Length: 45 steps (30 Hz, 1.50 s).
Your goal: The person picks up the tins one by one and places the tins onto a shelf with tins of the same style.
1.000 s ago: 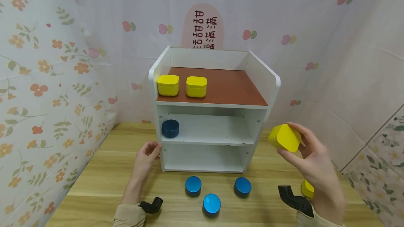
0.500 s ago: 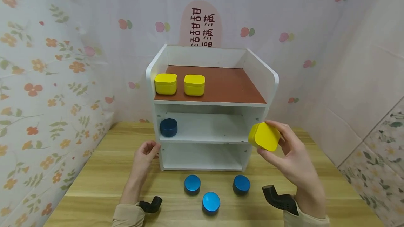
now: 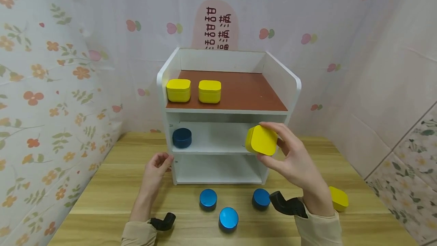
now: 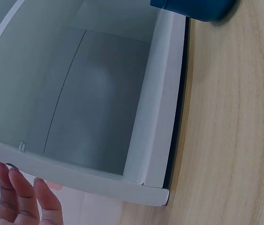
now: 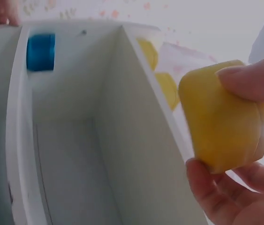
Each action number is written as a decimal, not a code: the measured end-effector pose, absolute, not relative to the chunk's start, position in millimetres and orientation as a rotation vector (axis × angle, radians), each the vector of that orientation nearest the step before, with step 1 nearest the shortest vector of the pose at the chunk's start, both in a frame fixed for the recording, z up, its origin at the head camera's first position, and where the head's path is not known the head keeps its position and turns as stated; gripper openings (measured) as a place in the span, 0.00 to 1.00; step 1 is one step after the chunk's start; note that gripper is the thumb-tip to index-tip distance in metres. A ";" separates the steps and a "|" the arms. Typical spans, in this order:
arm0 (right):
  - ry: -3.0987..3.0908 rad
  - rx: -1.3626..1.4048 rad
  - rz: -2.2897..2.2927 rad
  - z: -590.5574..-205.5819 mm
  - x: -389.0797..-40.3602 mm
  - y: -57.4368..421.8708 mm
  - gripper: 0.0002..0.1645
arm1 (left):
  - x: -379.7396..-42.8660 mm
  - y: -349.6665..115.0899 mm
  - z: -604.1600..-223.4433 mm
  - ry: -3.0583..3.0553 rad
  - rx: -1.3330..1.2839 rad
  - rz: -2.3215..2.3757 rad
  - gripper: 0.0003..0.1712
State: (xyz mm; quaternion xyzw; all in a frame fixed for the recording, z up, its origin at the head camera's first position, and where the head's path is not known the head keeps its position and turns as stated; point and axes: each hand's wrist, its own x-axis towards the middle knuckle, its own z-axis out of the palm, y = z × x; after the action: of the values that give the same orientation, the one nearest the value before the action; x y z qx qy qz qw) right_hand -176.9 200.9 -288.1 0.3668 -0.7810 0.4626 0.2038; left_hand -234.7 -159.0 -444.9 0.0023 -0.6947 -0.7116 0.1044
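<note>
1. Gripping a yellow box between thumb and fingers, the right hand sits right of centre in the head view. Over the last second it has brought the box leftward, so the box now overlaps the right end of the middle compartment of the shelf unit. Judging by this, the box has reached the unit but is not yet set down. Two matching boxes on the unit's top and a dark blue tin below them, left of centre, have stayed put. Three brighter blue tins stand on the tabletop at bottom centre; a spare yellow box, hidden half a second ago, shows again at lower right.
2. Left wrist view: the left hand is at lower left, its fingertips at the outer side of the side panel. Whether they grip or merely rest, I cannot tell.
3. Right wrist view: the held box fills the right of the frame, thumb above, fingertips beneath. Whether it touches the unit is unclear.
</note>
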 end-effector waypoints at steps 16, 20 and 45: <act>-2.122 1.329 1.665 -235.0 -218.5 197.2 0.40 | -233.5 -161.2 -444.7 -2.064 -0.002 -2.071 0.16; -2.210 1.275 1.606 -217.3 -230.7 194.9 0.39 | -233.8 -161.5 -444.8 -2.055 0.005 -2.083 0.16; -2.638 1.132 1.335 -187.0 -277.3 169.2 0.34 | -234.8 -159.1 -445.4 -2.057 0.011 -2.104 0.15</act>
State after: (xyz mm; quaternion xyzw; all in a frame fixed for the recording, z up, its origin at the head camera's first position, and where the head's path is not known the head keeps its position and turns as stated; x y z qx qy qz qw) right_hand -277.3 169.2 -187.0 0.3575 -0.8331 0.4218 -0.0120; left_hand -234.8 -159.1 -445.4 0.0037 -0.6956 -0.7115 0.0995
